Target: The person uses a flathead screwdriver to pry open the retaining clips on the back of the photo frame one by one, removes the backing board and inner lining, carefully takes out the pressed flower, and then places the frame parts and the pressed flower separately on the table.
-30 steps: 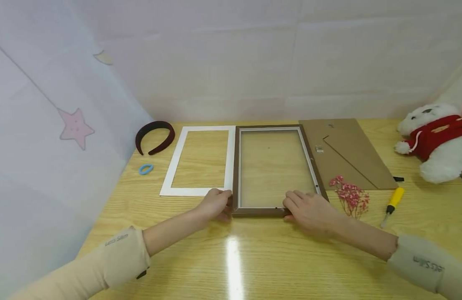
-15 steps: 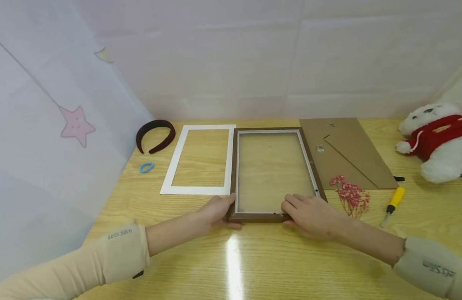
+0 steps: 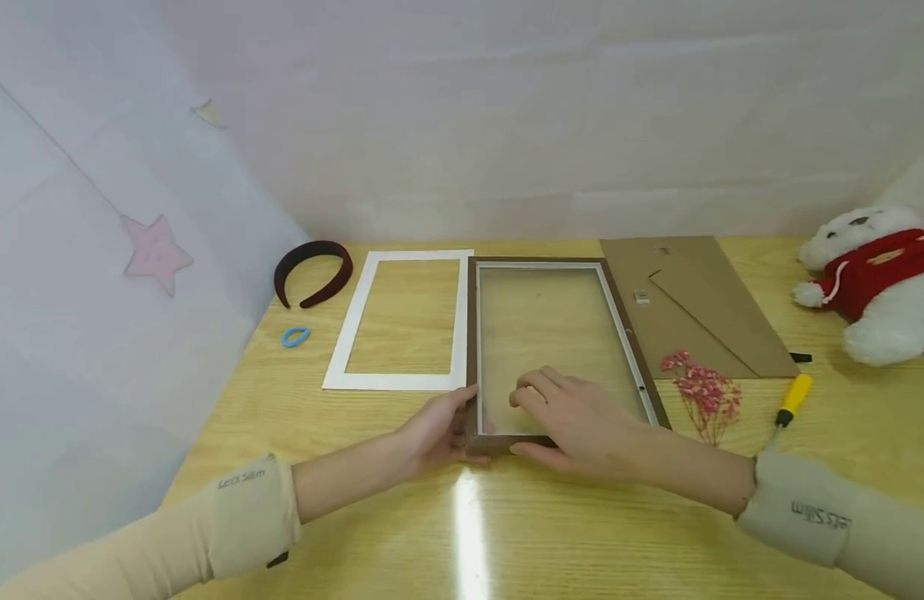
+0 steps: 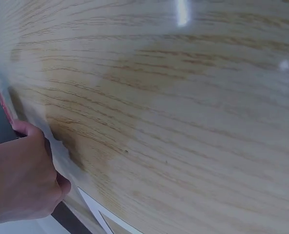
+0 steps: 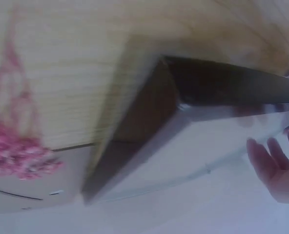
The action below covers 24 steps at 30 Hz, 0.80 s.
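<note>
A brown picture frame (image 3: 472, 333) with a clear pane (image 3: 544, 325) lies in the middle of the head view, its inner side up. My left hand (image 3: 439, 429) grips the frame's near left corner, the thumb on top and fingers beneath; the left wrist view also shows this hand (image 4: 27, 175) on the dark rail. Over the near edge, my right hand (image 3: 581, 417) hovers with loosely bent fingers. In the right wrist view its fingers (image 5: 262, 158) stand apart from the pane. There the frame's near corner (image 5: 178, 97) looks raised off the table.
Left of the frame lie a white mat (image 3: 390, 382), a dark headband (image 3: 342, 275) and a blue ring (image 3: 295, 337). To the right are a brown backing board (image 3: 709, 300), pink dried flowers (image 3: 705, 392), a yellow-handled screwdriver (image 3: 794, 396) and a white plush toy (image 3: 881, 333).
My left hand has taken hold of the near left corner, and the frame has shifted toward me. My right hand has let go of the near edge and moved left over the pane.
</note>
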Motion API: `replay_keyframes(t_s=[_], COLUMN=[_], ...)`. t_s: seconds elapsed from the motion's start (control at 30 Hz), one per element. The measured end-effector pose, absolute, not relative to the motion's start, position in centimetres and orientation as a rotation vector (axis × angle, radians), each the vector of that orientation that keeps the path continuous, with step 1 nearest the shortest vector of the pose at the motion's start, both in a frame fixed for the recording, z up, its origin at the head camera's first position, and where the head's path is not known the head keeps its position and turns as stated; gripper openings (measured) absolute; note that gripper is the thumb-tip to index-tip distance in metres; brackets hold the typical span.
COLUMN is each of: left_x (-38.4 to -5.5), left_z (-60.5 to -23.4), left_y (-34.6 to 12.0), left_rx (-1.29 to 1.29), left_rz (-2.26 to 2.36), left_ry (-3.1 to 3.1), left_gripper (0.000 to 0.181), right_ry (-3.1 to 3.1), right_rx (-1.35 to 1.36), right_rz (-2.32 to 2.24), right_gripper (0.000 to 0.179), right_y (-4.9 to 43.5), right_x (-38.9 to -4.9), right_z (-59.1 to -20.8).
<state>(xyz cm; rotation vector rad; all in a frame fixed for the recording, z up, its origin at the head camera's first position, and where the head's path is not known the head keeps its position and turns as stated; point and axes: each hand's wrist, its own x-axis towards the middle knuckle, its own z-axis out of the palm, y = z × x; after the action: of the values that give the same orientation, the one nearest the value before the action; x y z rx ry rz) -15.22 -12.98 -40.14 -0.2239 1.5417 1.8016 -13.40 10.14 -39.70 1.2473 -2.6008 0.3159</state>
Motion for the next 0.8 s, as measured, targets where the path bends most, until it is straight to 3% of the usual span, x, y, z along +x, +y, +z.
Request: replay_keyframes(t_s=[0.37,0.53,0.73,0.8], left_x=[-15.9,-15.8,-15.2,-15.1], left_z=[-39.8,-39.6,-39.5,-39.5], left_y=[-13.2,-13.4,-13.2,-13.2], left_rx=[-0.204,-0.151,-0.109,-0.099], left_rz=[1.865,1.853,1.816,1.811], left_ry=[1.497,1.492,1.538,1.567], left_gripper=[0.049,0.044,0.037,0.033], right_ry=[-2.608,-2.28,-2.077,-2.198], right_rx=[1.142,1.22,1.224,1.193], right_rz=[0.245,-0.135,-0.248,-0.262], right_gripper=[0.048,0.034,0.041,0.029], right_y=[8.1,8.2,8.3,8.5], right_x=[-13.8,-13.5,-12.6,-12.1], right_z=[-39.1,-38.9,-38.0,-37.6])
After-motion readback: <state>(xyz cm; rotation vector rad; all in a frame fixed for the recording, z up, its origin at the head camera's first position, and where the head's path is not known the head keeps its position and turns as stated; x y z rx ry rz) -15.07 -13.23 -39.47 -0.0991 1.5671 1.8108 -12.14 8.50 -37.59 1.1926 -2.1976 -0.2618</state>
